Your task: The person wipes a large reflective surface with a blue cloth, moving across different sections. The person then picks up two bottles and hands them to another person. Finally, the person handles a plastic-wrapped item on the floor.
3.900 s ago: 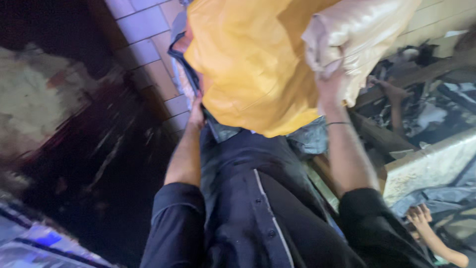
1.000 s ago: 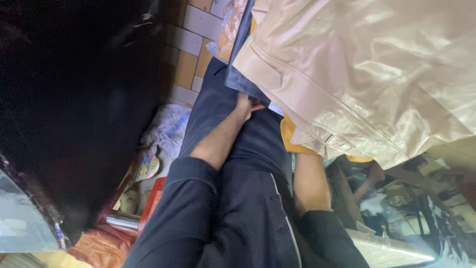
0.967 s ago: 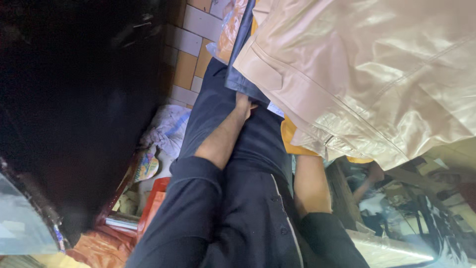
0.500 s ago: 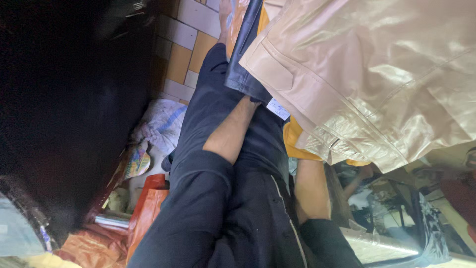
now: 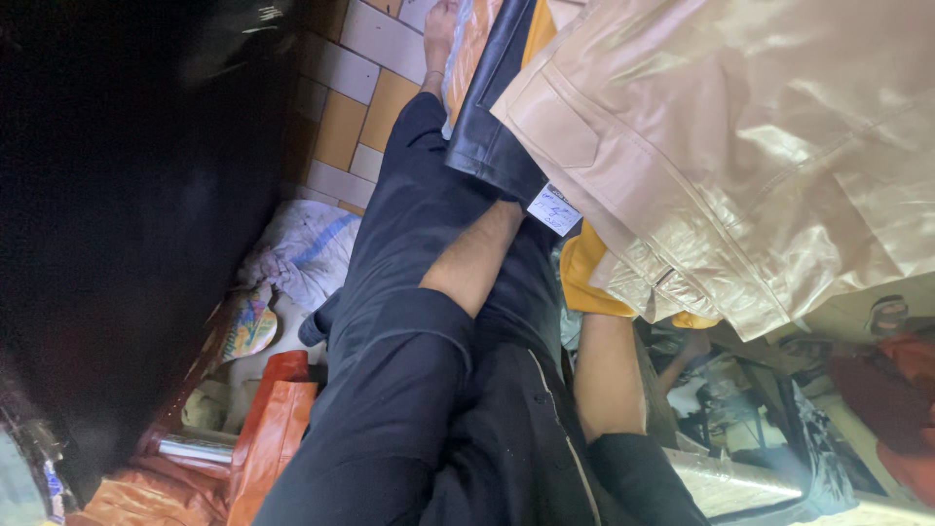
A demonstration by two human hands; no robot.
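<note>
A pile of garments fills the upper right: a shiny beige leather-like jacket (image 5: 740, 146) on top, a yellow cloth (image 5: 584, 278) under it, and a black leather piece (image 5: 492, 127) with a white tag (image 5: 553, 209) at its left edge. My left forearm (image 5: 477, 258) reaches up under the black piece, so my left hand is hidden. My right forearm (image 5: 606, 380) goes up under the yellow cloth, and that hand is hidden too. Both arms are in dark sleeves.
Below me are my dark trouser leg (image 5: 409, 195) and bare foot (image 5: 438, 29) on a tiled floor (image 5: 365, 107). A white sack (image 5: 302, 253), orange bags (image 5: 278, 429) and a metal tube (image 5: 195, 450) lie lower left. A large dark mass (image 5: 117, 214) is at left; cluttered fabric (image 5: 769, 409) at right.
The pile has shifted up and right in view. My left hand, which showed at the pile's edge before, is now covered by the black piece. More tiled floor and my foot show.
</note>
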